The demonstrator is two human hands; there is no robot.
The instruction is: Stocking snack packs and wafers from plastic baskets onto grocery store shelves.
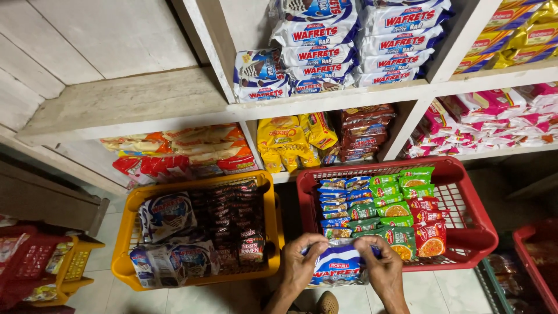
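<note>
Both hands grip one white and blue wafer snack pack (339, 263) at the near rim of a red basket (471, 224). My left hand (301, 261) pinches the pack's left end and my right hand (381, 264) pinches its right end. The red basket holds rows of small blue, green and red noodle packets (381, 212). To its left sits a yellow basket (123, 232) with wafer packs and dark ramen packets.
White wooden shelves (325, 100) behind the baskets carry stacked wafer packs, yellow, brown, orange and pink snack packets. The top-left shelf (116, 102) is bare. Small red and yellow baskets (40, 264) stand far left; another red basket (537, 256) is at the right edge.
</note>
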